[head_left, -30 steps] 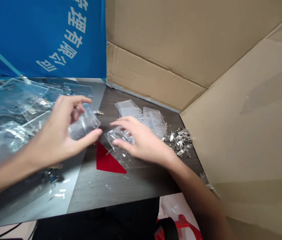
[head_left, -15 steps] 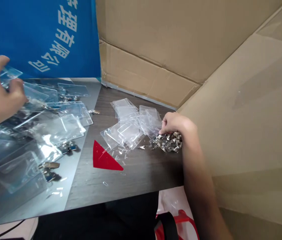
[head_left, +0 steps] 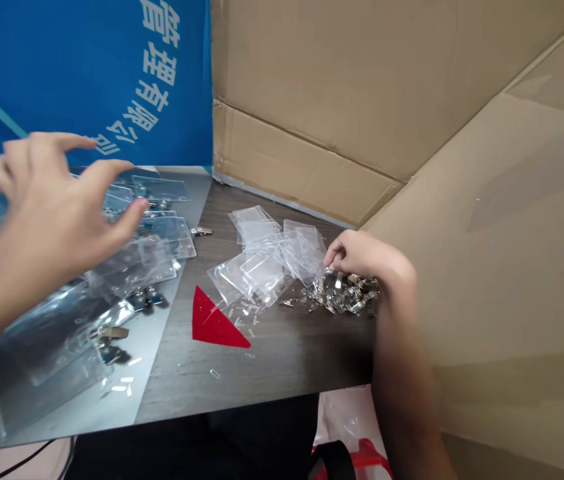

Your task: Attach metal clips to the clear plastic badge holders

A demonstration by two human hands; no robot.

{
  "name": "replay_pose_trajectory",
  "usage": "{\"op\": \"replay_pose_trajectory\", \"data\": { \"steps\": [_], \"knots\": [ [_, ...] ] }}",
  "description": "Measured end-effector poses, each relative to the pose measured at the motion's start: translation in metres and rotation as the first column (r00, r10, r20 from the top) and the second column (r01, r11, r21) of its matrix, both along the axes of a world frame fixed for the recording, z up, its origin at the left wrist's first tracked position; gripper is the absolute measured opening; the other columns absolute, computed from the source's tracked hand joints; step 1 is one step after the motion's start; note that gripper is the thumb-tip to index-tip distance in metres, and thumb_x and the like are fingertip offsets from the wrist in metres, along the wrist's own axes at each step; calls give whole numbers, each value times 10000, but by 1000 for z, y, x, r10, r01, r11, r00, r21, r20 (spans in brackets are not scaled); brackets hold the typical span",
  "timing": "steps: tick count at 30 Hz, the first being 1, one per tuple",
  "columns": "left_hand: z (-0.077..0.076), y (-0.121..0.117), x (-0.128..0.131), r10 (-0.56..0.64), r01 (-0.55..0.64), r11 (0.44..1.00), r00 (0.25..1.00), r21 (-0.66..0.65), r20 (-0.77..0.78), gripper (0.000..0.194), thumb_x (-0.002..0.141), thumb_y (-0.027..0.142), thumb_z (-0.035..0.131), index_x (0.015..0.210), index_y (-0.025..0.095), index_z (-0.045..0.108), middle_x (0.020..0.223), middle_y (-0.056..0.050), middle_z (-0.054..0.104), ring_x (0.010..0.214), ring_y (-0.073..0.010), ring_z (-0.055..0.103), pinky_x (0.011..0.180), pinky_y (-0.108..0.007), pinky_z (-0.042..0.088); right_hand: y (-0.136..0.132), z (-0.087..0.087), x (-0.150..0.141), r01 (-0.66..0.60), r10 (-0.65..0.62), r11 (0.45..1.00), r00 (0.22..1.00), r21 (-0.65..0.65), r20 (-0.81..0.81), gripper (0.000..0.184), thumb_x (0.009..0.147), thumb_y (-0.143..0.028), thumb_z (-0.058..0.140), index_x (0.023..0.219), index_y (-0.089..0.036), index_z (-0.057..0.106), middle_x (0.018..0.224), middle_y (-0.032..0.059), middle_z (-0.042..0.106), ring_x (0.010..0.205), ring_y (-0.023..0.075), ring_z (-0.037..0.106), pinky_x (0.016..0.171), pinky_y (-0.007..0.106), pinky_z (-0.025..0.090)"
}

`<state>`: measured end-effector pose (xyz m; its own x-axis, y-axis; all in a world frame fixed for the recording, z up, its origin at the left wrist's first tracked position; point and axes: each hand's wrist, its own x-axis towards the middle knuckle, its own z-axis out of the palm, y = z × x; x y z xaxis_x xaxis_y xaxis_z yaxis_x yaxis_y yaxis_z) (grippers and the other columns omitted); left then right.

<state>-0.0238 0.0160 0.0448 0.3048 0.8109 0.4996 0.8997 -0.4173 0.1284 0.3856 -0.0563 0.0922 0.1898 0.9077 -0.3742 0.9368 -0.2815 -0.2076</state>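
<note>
A person's left hand (head_left: 47,200) hangs open above a spread of larger clear plastic badge holders (head_left: 132,267), its fingers apart and gently curved and its thumb reaching out; nothing shows in its grip. The holders lie overlapping on a glossy grey sheet (head_left: 112,400) at the left of a dark wood-grain table (head_left: 262,373).

The right hand (head_left: 362,257) is curled downward with its fingertips (head_left: 329,260) at the edge of a heap of metal badge clips (head_left: 347,293), just beside a stack of smaller clear plastic holders (head_left: 262,260). Whether those fingers pinch a clip cannot be told from this view.

A lone metal clip (head_left: 202,231) lies between the two groups of holders, and a pair of clips (head_left: 112,331) rests on the grey sheet. A red plastic triangle (head_left: 215,322) sits flat on the table below the smaller holders, among small clear offcuts (head_left: 247,312). Cardboard sheets (head_left: 462,133) wall off the right and back of the table, beside a blue banner with white Chinese lettering (head_left: 87,80).
</note>
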Motion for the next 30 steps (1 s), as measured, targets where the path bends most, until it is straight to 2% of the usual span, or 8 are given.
{"op": "replay_pose_trajectory", "data": {
  "steps": [3, 9, 15, 20, 22, 24, 27, 30],
  "knots": [
    [6, -11, 17, -28, 28, 998, 1000, 55, -11, 586, 1191, 518, 450, 1459, 65, 708, 1701, -331, 442, 1585, -630, 394, 1180, -822, 381, -6, 5, -4, -87, 90, 991, 996, 98, -23, 360, 722, 56, 660, 827, -205, 883, 789, 27, 847, 722, 176, 727, 680, 300, 521],
    [-11, -11, 23, -216, 220, 973, 975, 76, -53, 512, 1180, 485, 472, 1333, 108, 784, 1532, -304, 608, 1454, -561, 573, 1099, -736, 481, -7, 4, -10, -175, 255, 945, 924, 277, -284, 166, 830, -127, 718, 887, -195, 859, 734, 19, 766, 676, 163, 636, 664, 325, 492],
    [-23, -11, 24, -362, 365, 929, 931, 59, -57, 515, 1190, 440, 429, 1298, 89, 790, 1408, -297, 643, 1337, -481, 642, 1060, -647, 521, 13, -21, -22, -151, 344, 935, 595, 320, -726, 352, 843, -521, 928, 921, -204, 796, 930, 49, 795, 836, 175, 676, 792, 336, 558],
    [-39, -7, 23, -403, 401, 915, 906, -40, -133, 526, 1195, 454, 394, 1427, 133, 740, 1489, -268, 649, 1371, -449, 630, 1090, -609, 513, 30, -63, -51, 28, 163, 982, 365, 186, -917, 351, 1013, -525, 793, 971, -244, 588, 1103, 102, 809, 985, 198, 767, 888, 364, 615],
    [-48, -3, 21, -418, 409, 908, 899, -90, -130, 550, 1188, 495, 399, 1557, 201, 683, 1606, -241, 636, 1466, -450, 600, 1151, -626, 481, 33, -76, -65, 110, 138, 973, 428, 204, -893, 161, 1128, -350, 591, 1016, -260, 518, 1026, 79, 787, 880, 179, 745, 839, 361, 600],
    [-57, -1, 19, -448, 434, 891, 888, -136, -100, 571, 1175, 532, 407, 1602, 261, 672, 1676, -203, 634, 1546, -455, 565, 1217, -663, 427, 33, -83, -74, 145, 169, 932, 635, 331, -754, 126, 1136, -200, 444, 1041, -263, 496, 933, 45, 737, 782, 175, 680, 785, 353, 558],
    [-65, 2, 16, -472, 456, 872, 879, -180, -60, 571, 1165, 544, 393, 1516, 272, 753, 1625, -192, 696, 1515, -466, 612, 1256, -701, 370, 31, -85, -80, -36, 258, 859, 892, 511, -371, 218, 1122, -131, 385, 1140, -226, 580, 944, 64, 729, 845, 215, 670, 837, 376, 522],
    [-64, 2, 15, -447, 427, 887, 889, -176, -97, 557, 1160, 549, 387, 1352, 256, 820, 1497, -202, 761, 1349, -445, 709, 1224, -685, 392, 30, -86, -83, -225, 308, 833, 947, 505, -85, 278, 1167, -245, 432, 1319, -168, 651, 1175, 165, 766, 1015, 284, 718, 921, 416, 526]
  ]
}}
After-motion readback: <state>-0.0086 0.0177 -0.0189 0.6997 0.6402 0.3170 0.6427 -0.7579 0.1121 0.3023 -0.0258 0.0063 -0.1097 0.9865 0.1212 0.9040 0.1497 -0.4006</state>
